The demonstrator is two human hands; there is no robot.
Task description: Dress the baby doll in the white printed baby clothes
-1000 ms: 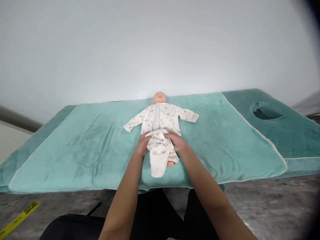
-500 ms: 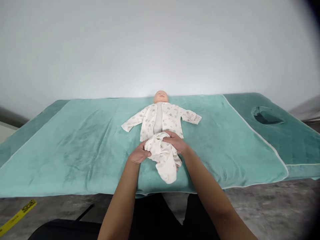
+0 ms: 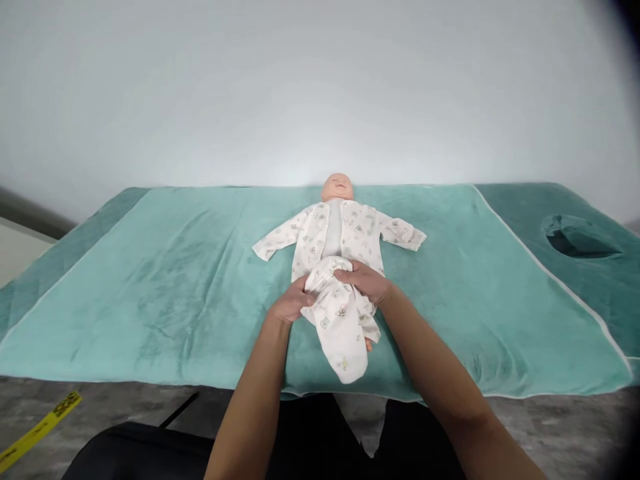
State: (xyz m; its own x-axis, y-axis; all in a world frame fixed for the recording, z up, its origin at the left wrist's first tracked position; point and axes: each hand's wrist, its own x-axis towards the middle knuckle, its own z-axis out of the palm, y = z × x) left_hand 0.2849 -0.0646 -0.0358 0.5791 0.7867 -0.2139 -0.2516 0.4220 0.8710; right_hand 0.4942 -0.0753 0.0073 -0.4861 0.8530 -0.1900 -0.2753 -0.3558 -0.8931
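While both hands are clamped on one garment, the chief hazards lie in the cloth. The left hand (image 3: 291, 303) pinches the side of the patterned white trousers (image 3: 342, 320), thumb uppermost; the right hand (image 3: 369, 283) is closed on the opposite side near the waistband, thumb across the front. The trousers lie bunched over the lower body of a doll (image 3: 337, 188), which rests on its back on the teal cover (image 3: 150, 287) of the bed (image 3: 520, 207). A foot (image 3: 369, 344) shows at the hem on the person's right; whether the other leg is filled cannot be told, since the cloth hides it. A one-sided tug could twist the waistband, because the grips sit at different heights. The hem of the open jacket (image 3: 361, 230) reaches the right hand and could be caught under the fingers and drawn along. A hard pull toward the person might slide the doll, as no hand braces its trunk, and the longer trouser leg already lies near the bed's front edge.
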